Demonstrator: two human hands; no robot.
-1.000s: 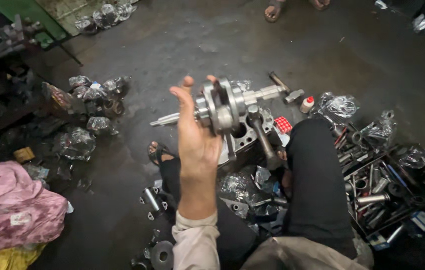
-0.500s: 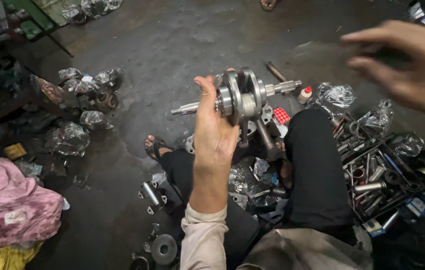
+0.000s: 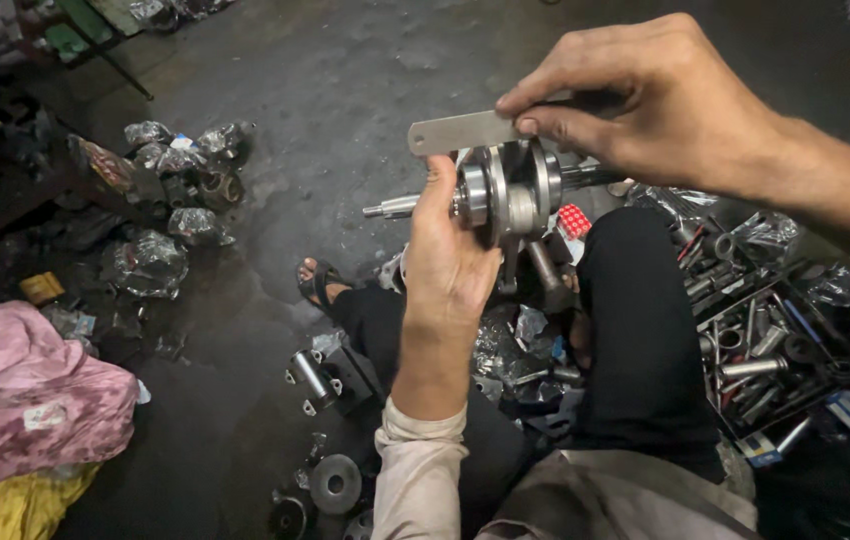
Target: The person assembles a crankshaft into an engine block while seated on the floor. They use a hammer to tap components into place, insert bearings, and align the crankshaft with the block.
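Crankshaft, a steel part with two round webs and a thin shaft end pointing left, sits raised above the person's lap, with the left hand in a closed grip on its near side. Over it, the right hand has a narrow grip, thumb and fingers pinching a flat metal strip whose free end points left just above the webs. Below lie the grey concrete floor, wrapped parts on the left, a pink cloth and a tray of metal tools on the right.

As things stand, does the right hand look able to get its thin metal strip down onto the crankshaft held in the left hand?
Probably yes: the right hand holds the strip just above the crankshaft, which the left hand holds up, nothing between them.
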